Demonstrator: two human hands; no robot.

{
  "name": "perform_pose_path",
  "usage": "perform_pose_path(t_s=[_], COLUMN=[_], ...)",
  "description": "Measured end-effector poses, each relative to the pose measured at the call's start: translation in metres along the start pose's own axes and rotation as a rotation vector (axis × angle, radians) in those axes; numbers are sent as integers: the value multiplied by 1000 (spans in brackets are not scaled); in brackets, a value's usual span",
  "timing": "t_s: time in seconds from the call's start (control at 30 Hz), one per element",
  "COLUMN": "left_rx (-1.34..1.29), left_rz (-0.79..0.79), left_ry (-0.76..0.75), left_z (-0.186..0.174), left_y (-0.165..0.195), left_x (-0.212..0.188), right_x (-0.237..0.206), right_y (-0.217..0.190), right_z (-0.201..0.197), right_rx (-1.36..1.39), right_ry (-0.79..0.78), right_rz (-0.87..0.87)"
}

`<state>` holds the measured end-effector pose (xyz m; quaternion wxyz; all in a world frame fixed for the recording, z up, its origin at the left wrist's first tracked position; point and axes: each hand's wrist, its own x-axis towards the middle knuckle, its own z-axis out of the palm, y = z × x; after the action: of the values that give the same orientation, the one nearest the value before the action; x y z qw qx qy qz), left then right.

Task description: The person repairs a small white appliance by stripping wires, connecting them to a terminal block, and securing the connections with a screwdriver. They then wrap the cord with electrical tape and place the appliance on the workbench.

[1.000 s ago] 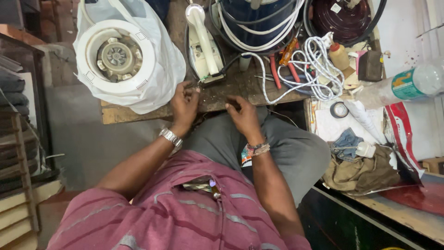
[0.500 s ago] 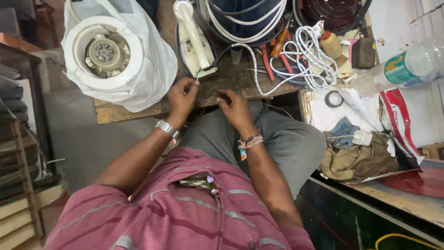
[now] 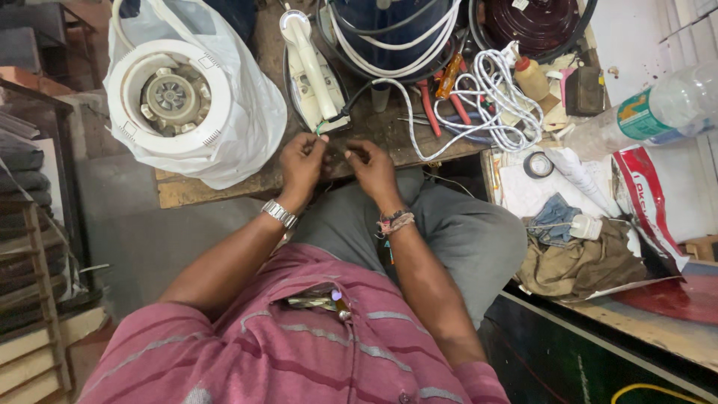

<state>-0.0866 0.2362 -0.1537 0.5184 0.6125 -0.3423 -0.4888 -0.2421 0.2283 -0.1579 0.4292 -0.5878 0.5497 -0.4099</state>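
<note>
Both hands meet at the bench (image 3: pixel 224 191) edge: left hand (image 3: pixel 303 163) and right hand (image 3: pixel 372 166) have fingers pinched on the iron's (image 3: pixel 314 71) cord wires (image 3: pixel 333 146), iron lying unassembled, wiring unfinished.

A: Bench (image 3: pixel 217 191)? 
B: Rough bare wood, worn, matt. Iron (image 3: pixel 313 67) = glossy white plastic.
A: Bag (image 3: pixel 250 112)?
B: Thin white plastic, crinkled, slight sheen. Cord (image 3: pixel 493 105) smooth white plastic.
A: Wrist?
B: Watch (image 3: pixel 279 214), shiny metal band. Shirt (image 3: pixel 299 352) matt striped cloth.
</note>
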Motion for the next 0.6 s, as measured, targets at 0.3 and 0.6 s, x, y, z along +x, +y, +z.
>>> perform_pose_path(t_s=[0.3, 0.6], left_rx=[851, 994], left_rz=[673, 753], left_ry=[2, -90], left_z=[0, 8], left_y=[-10, 0], left_x=[2, 6], right_x=[3, 13], right_y=[0, -6], right_z=[16, 21], right_rx=[421, 604], right_ry=[-86, -80], right_rz=[117, 223])
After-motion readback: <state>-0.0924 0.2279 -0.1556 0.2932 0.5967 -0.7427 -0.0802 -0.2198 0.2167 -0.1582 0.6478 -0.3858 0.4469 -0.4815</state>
